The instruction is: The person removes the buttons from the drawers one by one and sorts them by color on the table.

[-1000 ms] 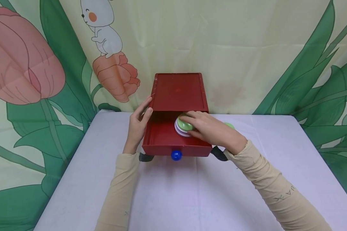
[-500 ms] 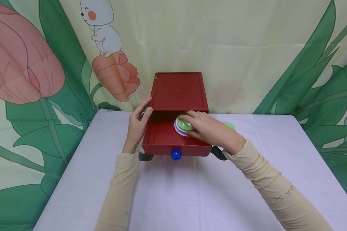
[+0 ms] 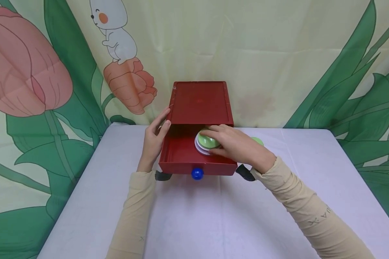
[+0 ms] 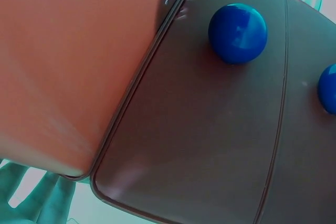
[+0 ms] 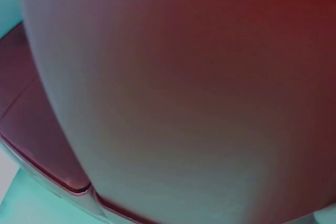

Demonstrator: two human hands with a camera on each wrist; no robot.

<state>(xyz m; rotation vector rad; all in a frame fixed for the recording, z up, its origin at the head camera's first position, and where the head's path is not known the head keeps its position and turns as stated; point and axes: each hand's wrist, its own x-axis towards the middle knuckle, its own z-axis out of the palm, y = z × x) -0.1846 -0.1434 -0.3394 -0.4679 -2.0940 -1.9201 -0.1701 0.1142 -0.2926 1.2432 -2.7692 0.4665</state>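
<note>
The right hand (image 3: 236, 144) pinches a round, shiny, green-and-white thing (image 3: 209, 141) at its fingertips, in the pulled-out red plastic drawer (image 3: 179, 151) between the hands. The thing has shifted a tiny bit, showing more green, so it seems not settled yet. The left hand (image 3: 151, 144), fingers loose, touches the red plastic box (image 3: 199, 102) beside it.

Makeshift tabletop corner, decorated in children's-room style; kind of building not determinable. Backed by a creased, printed cloth (image 3: 262, 54), figured with a white cartoon animal (image 3: 121, 45), an orange carrot (image 3: 126, 84), a large pink tulip (image 3: 29, 68) and green leaves (image 3: 353, 72). Fronted by a white-covered table (image 3: 262, 216).
</note>
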